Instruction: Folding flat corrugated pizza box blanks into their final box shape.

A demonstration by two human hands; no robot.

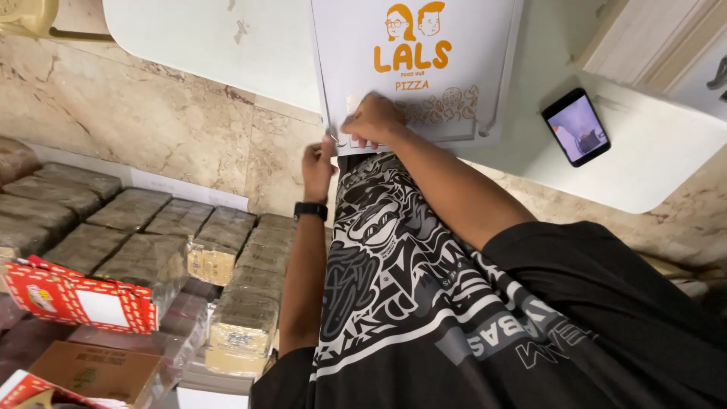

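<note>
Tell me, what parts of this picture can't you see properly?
Head view only:
- White pizza box: its top is cut off by the picture's upper edge.
- Right hand: its fingertips curl under against the box, so what they pinch is hidden.
- Left hand: it meets the box's corner, but its grip is too small to tell.
- Phone: its screen picture is too small.
- Wrapped stacks: the plastic wrap blurs what is inside.

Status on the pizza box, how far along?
Done: the white pizza box lies flat-faced on the white counter, printed side up. In hand: right hand presses its near edge, left hand grips the corner beside it. Left: cannot tell whether that edge is closed. Phone lies untouched nearby.
</note>
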